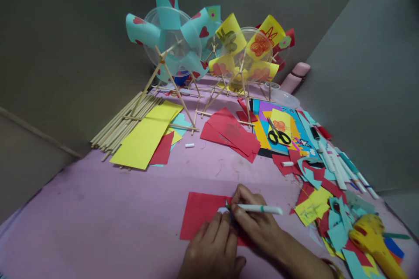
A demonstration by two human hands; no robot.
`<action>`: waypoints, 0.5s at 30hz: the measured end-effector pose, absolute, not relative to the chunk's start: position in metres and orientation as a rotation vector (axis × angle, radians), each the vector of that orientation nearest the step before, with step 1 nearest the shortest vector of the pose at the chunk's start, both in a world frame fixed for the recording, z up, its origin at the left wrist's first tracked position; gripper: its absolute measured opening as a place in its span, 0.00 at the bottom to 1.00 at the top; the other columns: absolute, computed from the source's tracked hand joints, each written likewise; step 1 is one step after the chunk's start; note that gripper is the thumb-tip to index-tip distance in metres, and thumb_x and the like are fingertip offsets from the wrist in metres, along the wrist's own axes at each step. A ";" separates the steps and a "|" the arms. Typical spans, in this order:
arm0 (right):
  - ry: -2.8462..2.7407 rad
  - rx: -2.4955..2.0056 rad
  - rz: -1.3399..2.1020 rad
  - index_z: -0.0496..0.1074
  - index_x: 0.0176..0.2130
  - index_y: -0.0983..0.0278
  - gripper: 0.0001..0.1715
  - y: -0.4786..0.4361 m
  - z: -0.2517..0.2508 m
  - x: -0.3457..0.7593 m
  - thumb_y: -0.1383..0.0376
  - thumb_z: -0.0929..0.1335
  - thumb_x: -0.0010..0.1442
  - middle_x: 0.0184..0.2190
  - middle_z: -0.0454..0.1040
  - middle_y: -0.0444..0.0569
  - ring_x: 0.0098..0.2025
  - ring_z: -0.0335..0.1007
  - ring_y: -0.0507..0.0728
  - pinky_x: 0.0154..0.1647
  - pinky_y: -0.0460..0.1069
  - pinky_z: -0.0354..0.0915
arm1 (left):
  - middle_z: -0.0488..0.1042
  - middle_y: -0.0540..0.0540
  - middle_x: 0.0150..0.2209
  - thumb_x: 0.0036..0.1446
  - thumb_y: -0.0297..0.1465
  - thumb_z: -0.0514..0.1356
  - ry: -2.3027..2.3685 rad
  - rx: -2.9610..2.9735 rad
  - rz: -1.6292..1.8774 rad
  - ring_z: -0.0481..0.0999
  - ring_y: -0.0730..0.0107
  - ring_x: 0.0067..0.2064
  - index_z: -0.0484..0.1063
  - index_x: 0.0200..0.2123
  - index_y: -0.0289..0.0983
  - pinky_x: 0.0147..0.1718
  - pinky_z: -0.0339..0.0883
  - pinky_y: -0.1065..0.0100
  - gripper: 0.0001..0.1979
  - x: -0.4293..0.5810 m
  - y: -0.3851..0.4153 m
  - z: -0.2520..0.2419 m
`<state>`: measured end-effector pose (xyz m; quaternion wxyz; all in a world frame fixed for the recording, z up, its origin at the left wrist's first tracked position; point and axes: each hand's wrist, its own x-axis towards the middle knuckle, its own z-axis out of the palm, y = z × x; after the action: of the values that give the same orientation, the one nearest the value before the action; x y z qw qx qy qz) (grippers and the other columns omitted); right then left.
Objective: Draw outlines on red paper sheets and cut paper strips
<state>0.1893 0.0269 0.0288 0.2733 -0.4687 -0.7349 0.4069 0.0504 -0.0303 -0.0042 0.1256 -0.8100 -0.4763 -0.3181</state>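
Note:
My right hand (258, 229) is closed around a white marker (265, 209) with a green band, its tip low over the red paper sheet (195, 216). Beside it, my left hand (212, 242) lies with fingers stretched out on the same sheet. A small pale piece (223, 210) shows just past the left fingertips, close to the marker tip. Most of that piece is hidden by my hands, so its shape cannot be made out. The sheet lies flat on the pink table cover (114, 218).
Paper wheels, one light blue with hearts (170, 22) and one yellow (244, 52), stand on stick frames behind. Around lie wooden sticks (127, 117), yellow paper (147, 139), red sheets (229, 133), black-handled scissors (278, 136), markers (334, 163), paper scraps (312, 205) and a yellow glue gun (376, 239).

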 end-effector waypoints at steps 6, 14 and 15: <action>-1.944 -1.288 1.118 0.58 0.27 0.60 0.08 0.027 0.026 0.189 0.70 0.59 0.58 0.21 0.59 0.39 0.23 0.57 0.51 0.25 0.46 0.54 | 0.80 0.45 0.35 0.68 0.38 0.36 -1.395 -2.342 -0.938 0.77 0.65 0.37 0.73 0.34 0.37 0.36 0.65 0.65 0.28 0.050 -0.032 -0.003; -1.931 -1.279 1.147 0.58 0.27 0.60 0.08 0.027 0.027 0.189 0.69 0.59 0.58 0.19 0.59 0.38 0.21 0.56 0.51 0.23 0.46 0.53 | 0.80 0.45 0.34 0.68 0.38 0.36 -1.382 -2.324 -0.974 0.77 0.65 0.36 0.74 0.32 0.37 0.35 0.65 0.65 0.28 0.051 -0.030 -0.001; -1.929 -1.274 1.150 0.57 0.27 0.60 0.08 0.027 0.027 0.189 0.68 0.59 0.58 0.19 0.58 0.38 0.21 0.56 0.51 0.23 0.46 0.53 | 0.80 0.45 0.34 0.68 0.38 0.36 -1.380 -2.326 -0.975 0.77 0.65 0.37 0.74 0.32 0.37 0.35 0.65 0.65 0.28 0.051 -0.030 -0.001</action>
<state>0.1892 0.0272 0.0269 0.2761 -0.4743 -0.7180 0.4281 0.0513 -0.0303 -0.0012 0.1327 -0.8020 -0.4758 -0.3360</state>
